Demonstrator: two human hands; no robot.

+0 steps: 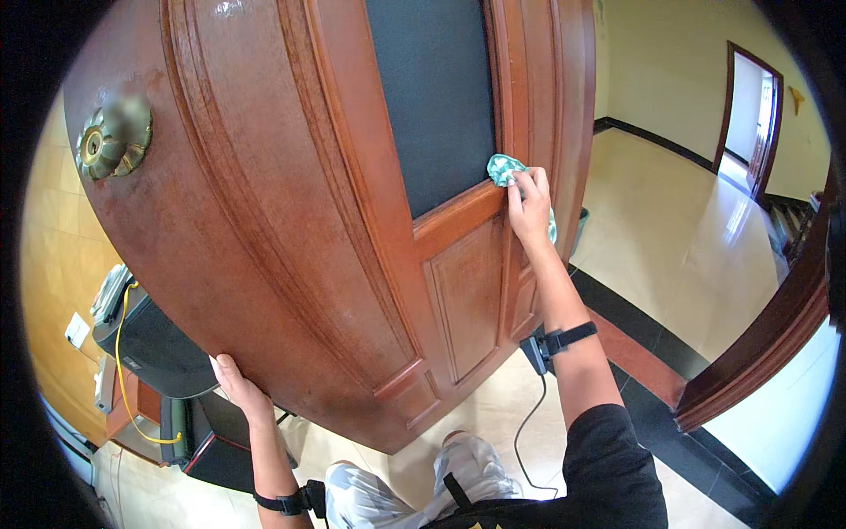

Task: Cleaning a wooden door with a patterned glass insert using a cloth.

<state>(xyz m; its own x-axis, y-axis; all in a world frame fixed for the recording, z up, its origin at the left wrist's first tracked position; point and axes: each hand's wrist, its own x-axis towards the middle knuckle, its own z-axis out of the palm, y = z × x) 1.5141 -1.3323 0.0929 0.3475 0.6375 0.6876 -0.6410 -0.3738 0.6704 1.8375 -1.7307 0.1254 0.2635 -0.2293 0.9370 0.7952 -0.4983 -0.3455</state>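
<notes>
A large brown wooden door (277, 218) with carved panels fills the middle of the view. My right hand (532, 202) grips a crumpled green-and-white cloth (503, 169), pressed to the frame at the lower right corner of the door's dark inset panel (439, 99). My left hand (243, 390) holds the door's edge at the lower left, its thumb on the face and its fingers hidden behind. A brass lock plate (99, 149) with a keyhole sits at the upper left of the door. Each forearm wears a black strap with a small device.
Behind the door at left stand a black case (165, 344), a yellow cable (119, 357) and a wooden cabinet (135, 400). A black cable (522, 430) hangs by my right leg. The door frame (747, 370) stands at right, and a green bin (580, 228) is partly behind the door.
</notes>
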